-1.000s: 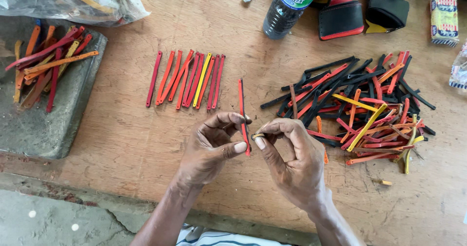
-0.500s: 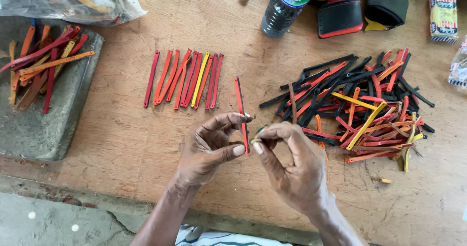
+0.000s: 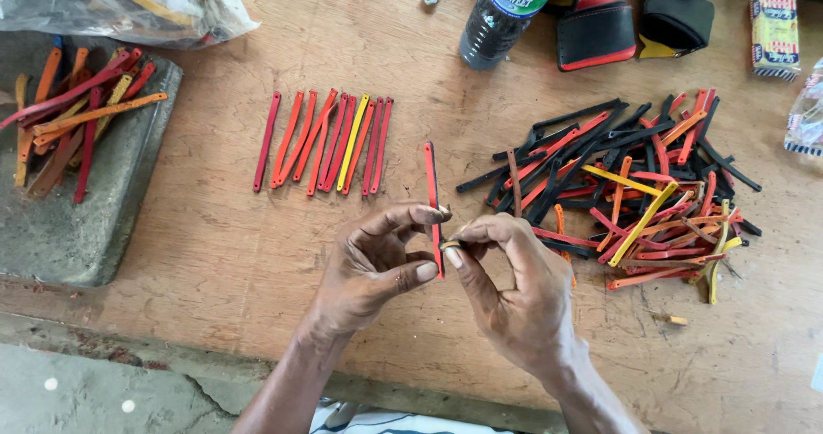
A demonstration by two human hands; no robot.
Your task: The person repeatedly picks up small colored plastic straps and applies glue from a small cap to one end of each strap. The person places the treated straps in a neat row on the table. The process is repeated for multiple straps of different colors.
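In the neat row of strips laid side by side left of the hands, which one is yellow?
The single yellow strip, third from the row's right end; every other strip in the row is red or orange.

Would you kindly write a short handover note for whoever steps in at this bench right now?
Left hand: pinches a thin red strip with a dark edge, held upright over the wooden table.
Right hand: fingertips at the strip's lower part, by a small pale piece; what it is cannot be told.
Laid out: a neat row of red, orange and yellow strips, side by side, left of the hands.
Loose: a mixed heap of black, red, orange and yellow strips to the right.
Also: more strips on a grey stone slab, far left.
Judging by this, the row is sorted and the heap is not.
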